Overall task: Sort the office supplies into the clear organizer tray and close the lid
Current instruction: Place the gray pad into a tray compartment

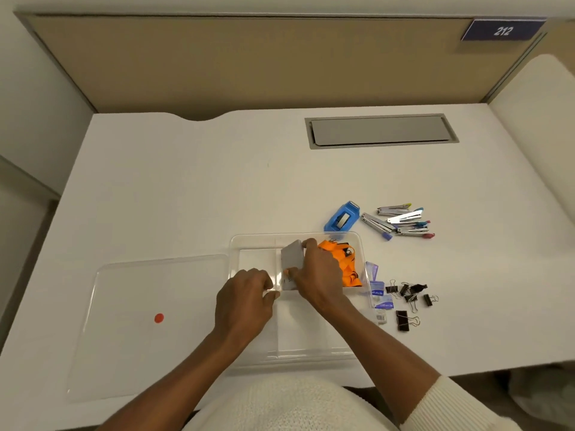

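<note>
Head view: our right hand (320,275) pinches a grey card stack (292,262) over the tray (245,241); our left hand (245,293) grips its divider. Cards may fan and spill.

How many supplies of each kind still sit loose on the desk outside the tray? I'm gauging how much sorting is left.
Staple removers: 5
Black binder clips: about 6, the middle ones overlap
Blue tape dispenser: 1
Small clear packets: about 3, stacked against the tray
Total: about 15
</note>
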A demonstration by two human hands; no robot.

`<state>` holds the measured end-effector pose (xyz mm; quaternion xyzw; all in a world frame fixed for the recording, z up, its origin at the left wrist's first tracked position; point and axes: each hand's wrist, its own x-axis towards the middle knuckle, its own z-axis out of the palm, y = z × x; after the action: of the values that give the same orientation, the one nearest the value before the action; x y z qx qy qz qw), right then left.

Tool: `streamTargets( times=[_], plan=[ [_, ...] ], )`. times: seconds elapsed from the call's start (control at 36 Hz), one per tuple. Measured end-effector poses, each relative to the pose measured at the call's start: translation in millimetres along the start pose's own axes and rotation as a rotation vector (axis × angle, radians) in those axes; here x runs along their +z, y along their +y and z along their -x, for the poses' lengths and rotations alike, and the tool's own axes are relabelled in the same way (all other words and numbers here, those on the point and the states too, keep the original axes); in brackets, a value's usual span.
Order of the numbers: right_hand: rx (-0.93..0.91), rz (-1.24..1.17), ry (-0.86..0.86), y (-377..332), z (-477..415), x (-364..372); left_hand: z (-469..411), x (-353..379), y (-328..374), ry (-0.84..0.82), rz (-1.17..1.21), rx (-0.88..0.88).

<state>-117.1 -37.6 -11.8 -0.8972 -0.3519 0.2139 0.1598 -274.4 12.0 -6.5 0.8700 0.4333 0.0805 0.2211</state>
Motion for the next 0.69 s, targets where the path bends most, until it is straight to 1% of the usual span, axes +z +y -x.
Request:
streamTargets(
  times=[0.03, 0.06, 0.14, 0.31, 0.39, 0.58, 0.64, 0.69],
  plan=[
    [0.045, 0.018, 0.007, -4.4, 0.2, 3.1, -4.9, -1.3, -4.8, -0.028, -0.021, 0.041],
    [0.039, 0.044, -0.006, -7.1, 0.3, 5.0, -5.3, -2.3, -6.2, -0.020, -0.045, 0.047],
    [-0.032, 0.161, -0.013, -5.0, 2.1, 11.6, -4.1, -1.8, -3.7, -0.010, -0.079, 0.057],
    [-0.159, 0.275, -0.007, -0.8, 12.5, 18.9, -0.8, 3.2, -9.5, -0.033, -0.127, 0.079],
    [-0.219, 0.311, -0.034, 0.2, 13.4, 19.4, -2.3, 5.2, -10.8, -0.046, -0.148, 0.104],
    [-0.315, 0.297, -0.095, 6.6, 8.4, 9.0, -4.5, 2.0, -9.1, -0.085, -0.134, 0.049],
    [-0.341, 0.264, -0.068, 8.8, 6.7, 2.0, -10.8, -2.2, -7.1, -0.137, -0.141, 0.019],
    [-0.354, 0.159, -0.021, 11.7, 3.8, -7.9, -19.3, -7.6, -2.9, -0.184, -0.165, 0.000]
  ],
)
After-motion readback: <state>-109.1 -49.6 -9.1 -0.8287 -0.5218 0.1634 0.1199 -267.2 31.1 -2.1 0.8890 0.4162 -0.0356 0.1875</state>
